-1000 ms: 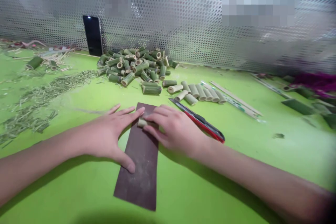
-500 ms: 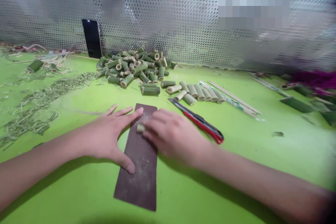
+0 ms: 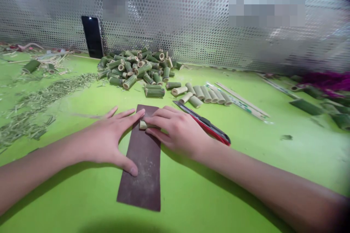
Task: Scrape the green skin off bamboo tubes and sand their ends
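A brown strip of sandpaper [image 3: 143, 164] lies on the green table, dusted with pale powder. My left hand [image 3: 109, 138] is spread open, its thumb and index finger resting on the strip's left side. Between the fingers and thumb of my right hand [image 3: 177, 127] is a short piece of bamboo [image 3: 143, 125], lying sideways on the upper part of the sandpaper. Only its pale left end shows; my fingers hide the rest. Just beyond my right hand lies a red and black utility knife [image 3: 207, 125] with its blade out.
Green bamboo pieces [image 3: 140, 67] are heaped at the back, with several peeled ones [image 3: 209, 94] lined up right of them. A phone [image 3: 93, 37] leans on the perforated metal wall [image 3: 191, 18]. Bamboo shavings [image 3: 62, 91] spread leftward; wooden sticks [image 3: 243, 100] and purple material [image 3: 325, 82] lie right.
My right hand has shifted slightly up the sandpaper with the bamboo piece. My left hand stays spread on the strip. The whole view has shifted a little.
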`<state>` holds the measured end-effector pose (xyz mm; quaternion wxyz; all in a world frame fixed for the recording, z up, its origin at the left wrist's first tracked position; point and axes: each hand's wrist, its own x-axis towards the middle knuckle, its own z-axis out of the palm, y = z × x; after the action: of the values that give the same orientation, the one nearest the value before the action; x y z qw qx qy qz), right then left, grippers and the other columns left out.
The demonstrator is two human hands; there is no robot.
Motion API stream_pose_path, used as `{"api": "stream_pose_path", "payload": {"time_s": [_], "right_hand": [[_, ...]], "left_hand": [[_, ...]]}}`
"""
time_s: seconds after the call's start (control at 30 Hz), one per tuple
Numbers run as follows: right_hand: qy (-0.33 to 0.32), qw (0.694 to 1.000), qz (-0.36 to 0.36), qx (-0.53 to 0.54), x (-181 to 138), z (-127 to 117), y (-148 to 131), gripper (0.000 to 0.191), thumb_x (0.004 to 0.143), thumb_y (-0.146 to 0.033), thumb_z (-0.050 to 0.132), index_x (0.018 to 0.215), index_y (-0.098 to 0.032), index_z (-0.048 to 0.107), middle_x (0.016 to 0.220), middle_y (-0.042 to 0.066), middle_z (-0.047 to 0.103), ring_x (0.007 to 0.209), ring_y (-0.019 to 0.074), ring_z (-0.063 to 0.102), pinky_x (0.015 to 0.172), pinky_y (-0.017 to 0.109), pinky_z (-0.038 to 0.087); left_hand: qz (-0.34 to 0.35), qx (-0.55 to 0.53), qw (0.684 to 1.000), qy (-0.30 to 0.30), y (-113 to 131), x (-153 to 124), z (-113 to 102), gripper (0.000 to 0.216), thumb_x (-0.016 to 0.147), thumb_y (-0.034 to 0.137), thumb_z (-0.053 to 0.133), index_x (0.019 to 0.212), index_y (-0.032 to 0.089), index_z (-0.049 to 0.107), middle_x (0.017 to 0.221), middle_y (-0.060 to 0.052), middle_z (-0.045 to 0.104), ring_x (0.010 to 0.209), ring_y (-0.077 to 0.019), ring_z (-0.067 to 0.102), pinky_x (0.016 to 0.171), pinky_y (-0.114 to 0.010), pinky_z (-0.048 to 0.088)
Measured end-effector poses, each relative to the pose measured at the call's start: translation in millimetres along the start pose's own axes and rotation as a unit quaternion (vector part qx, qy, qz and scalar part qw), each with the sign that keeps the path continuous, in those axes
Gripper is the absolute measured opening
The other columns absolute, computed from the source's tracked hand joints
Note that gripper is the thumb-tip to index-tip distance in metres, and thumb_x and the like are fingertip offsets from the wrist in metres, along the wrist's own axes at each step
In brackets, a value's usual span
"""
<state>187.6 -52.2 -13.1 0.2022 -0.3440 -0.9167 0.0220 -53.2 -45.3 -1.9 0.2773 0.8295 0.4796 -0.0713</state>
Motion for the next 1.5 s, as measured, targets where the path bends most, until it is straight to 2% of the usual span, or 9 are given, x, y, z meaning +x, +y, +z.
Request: {"api": "stream_pose_path", "payload": {"time_s": [0.3, 0.43, 0.53, 0.67, 0.77, 0.9, 1.27, 1.37, 1.5], "right_hand": [[-0.021, 0.997, 0.049, 0.063, -4.5, -2.3, -23.9, 0.016, 0.101, -0.025, 0.062, 0.095, -0.016, 0.074, 0.091, 0.007, 0.071, 0.084, 0.0206, 0.066, 0.08, 0.038, 0.057], [-0.061, 0.992, -0.018, 0.113, -2.8, -3.8, -20.7, 0.015, 0.101, -0.028, 0.065, 0.102, -0.017, 0.074, 0.092, 0.006, 0.072, 0.087, 0.0204, 0.066, 0.087, 0.04, 0.056], [-0.035, 0.995, 0.068, 0.064, -2.0, -4.8, -21.5, 0.014, 0.1, -0.024, 0.065, 0.096, -0.015, 0.075, 0.091, 0.008, 0.071, 0.083, 0.0211, 0.066, 0.081, 0.039, 0.056], [-0.064, 0.991, -0.021, 0.115, -2.0, -4.0, -23.0, 0.014, 0.1, -0.026, 0.066, 0.102, -0.015, 0.075, 0.091, 0.007, 0.07, 0.085, 0.0199, 0.066, 0.082, 0.037, 0.057], [-0.039, 0.994, 0.077, 0.07, -2.1, -4.0, -23.2, 0.016, 0.1, -0.023, 0.064, 0.094, -0.013, 0.075, 0.09, 0.008, 0.07, 0.079, 0.0195, 0.065, 0.073, 0.036, 0.058], [-0.071, 0.991, 0.007, 0.112, -3.4, -7.2, -26.1, 0.017, 0.102, -0.026, 0.062, 0.102, -0.016, 0.075, 0.092, 0.007, 0.07, 0.082, 0.0184, 0.066, 0.075, 0.034, 0.059], [-0.056, 0.994, 0.064, 0.062, -2.0, -4.9, -19.3, 0.017, 0.103, -0.022, 0.06, 0.1, -0.015, 0.075, 0.088, 0.006, 0.069, 0.079, 0.0185, 0.065, 0.074, 0.034, 0.059], [-0.065, 0.992, -0.012, 0.111, -2.7, -3.7, -19.2, 0.015, 0.101, -0.024, 0.064, 0.103, -0.015, 0.076, 0.093, 0.007, 0.071, 0.085, 0.019, 0.066, 0.079, 0.034, 0.06], [-0.027, 0.995, 0.073, 0.064, -3.0, -3.3, -17.7, 0.02, 0.103, -0.025, 0.06, 0.097, -0.015, 0.076, 0.09, 0.008, 0.071, 0.081, 0.02, 0.066, 0.075, 0.037, 0.06]], "left_hand": [[0.004, -0.009, 1.0, 0.01, -2.7, -2.3, 2.7, 0.146, 0.052, 0.094, 0.073, 0.164, 0.04, -0.004, 0.174, -0.004, 0.001, 0.155, -0.0517, -0.007, 0.12, -0.079, 0.018], [0.006, -0.009, 1.0, 0.011, -1.6, -3.3, 2.7, 0.146, 0.052, 0.092, 0.075, 0.165, 0.039, -0.001, 0.174, -0.005, 0.002, 0.155, -0.0519, -0.006, 0.12, -0.079, 0.017], [-0.013, -0.008, 1.0, -0.004, 0.8, -4.0, 1.1, 0.145, 0.054, 0.092, 0.074, 0.164, 0.041, -0.005, 0.174, -0.003, -0.003, 0.154, -0.0531, -0.007, 0.117, -0.082, 0.019], [-0.014, 0.004, 1.0, -0.01, 4.4, -5.1, -1.4, 0.147, 0.052, 0.093, 0.073, 0.164, 0.041, -0.007, 0.174, -0.001, -0.003, 0.154, -0.0512, -0.009, 0.119, -0.08, 0.019], [-0.029, -0.002, 0.999, -0.013, 5.9, -5.7, -2.1, 0.146, 0.053, 0.093, 0.073, 0.164, 0.041, -0.006, 0.174, -0.002, -0.003, 0.154, -0.0524, -0.008, 0.117, -0.082, 0.018], [-0.012, -0.016, 1.0, 0.0, 3.9, -5.8, -0.6, 0.147, 0.051, 0.092, 0.075, 0.165, 0.041, -0.002, 0.174, -0.003, -0.001, 0.154, -0.0527, -0.008, 0.117, -0.083, 0.017], [-0.011, -0.018, 1.0, 0.01, 2.0, -5.8, 1.7, 0.144, 0.053, 0.09, 0.076, 0.165, 0.041, 0.0, 0.174, -0.004, 0.0, 0.154, -0.0523, -0.006, 0.118, -0.081, 0.019], [-0.024, -0.011, 1.0, -0.003, 4.2, -6.1, 0.7, 0.146, 0.051, 0.092, 0.075, 0.165, 0.041, -0.002, 0.173, -0.002, -0.002, 0.153, -0.0521, -0.009, 0.117, -0.083, 0.015], [-0.029, -0.015, 0.999, -0.006, 5.1, -6.1, 0.3, 0.145, 0.052, 0.092, 0.075, 0.165, 0.042, -0.002, 0.173, -0.001, -0.004, 0.153, -0.0528, -0.009, 0.115, -0.085, 0.015]]}}
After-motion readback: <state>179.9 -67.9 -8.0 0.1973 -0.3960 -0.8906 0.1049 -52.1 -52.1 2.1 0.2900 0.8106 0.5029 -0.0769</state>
